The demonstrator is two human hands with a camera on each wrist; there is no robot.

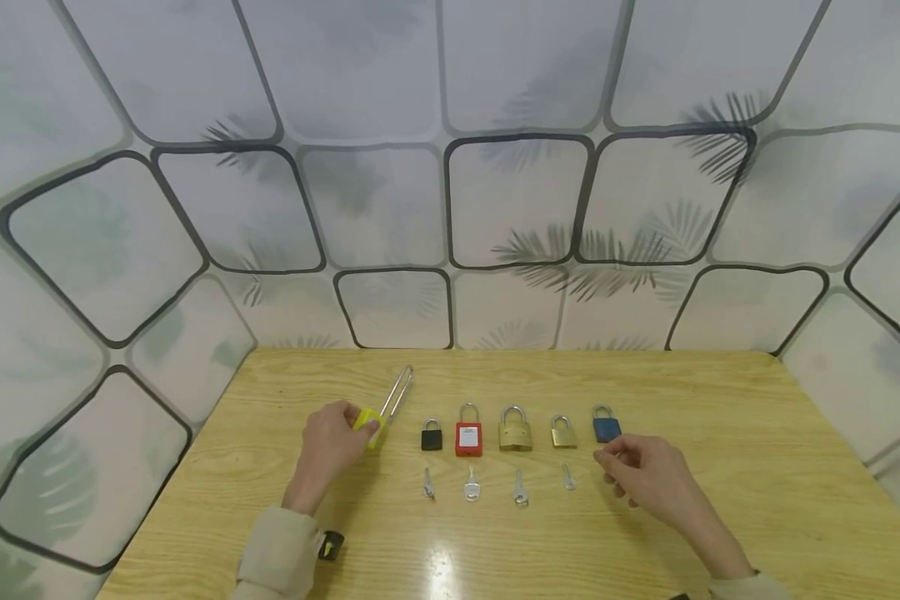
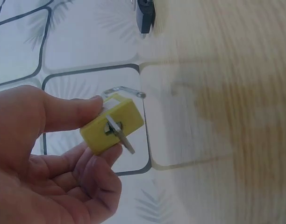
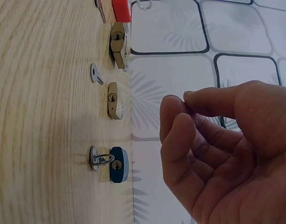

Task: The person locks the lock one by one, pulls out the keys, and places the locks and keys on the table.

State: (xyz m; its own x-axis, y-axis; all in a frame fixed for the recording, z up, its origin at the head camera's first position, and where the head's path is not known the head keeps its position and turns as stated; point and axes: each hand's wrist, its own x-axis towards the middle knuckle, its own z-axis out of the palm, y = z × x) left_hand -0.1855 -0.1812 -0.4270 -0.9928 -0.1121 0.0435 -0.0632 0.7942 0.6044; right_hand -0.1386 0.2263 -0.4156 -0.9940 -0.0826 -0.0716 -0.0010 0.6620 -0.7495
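My left hand (image 1: 333, 440) pinches a yellow padlock (image 1: 368, 423) with a long shackle, tilted above the table's left part. In the left wrist view a key (image 2: 120, 134) stands in the keyhole of its body. Close to the blue padlock (image 1: 607, 429), at the row's right end, is my right hand (image 1: 651, 477). Its fingers curl loosely, thumb by the index fingertip, and nothing shows between them. A key with a ring (image 3: 95, 158) lies before the blue padlock in the right wrist view; my right hand hides it from the head view.
Between the hands stand a black padlock (image 1: 431, 438), a red padlock (image 1: 468, 439), a large brass padlock (image 1: 515, 435) and a small brass one (image 1: 563, 437). In front of each lies a key, such as this one (image 1: 472, 485). A patterned cloth (image 1: 390, 208) rises behind the wooden table (image 1: 495, 550).
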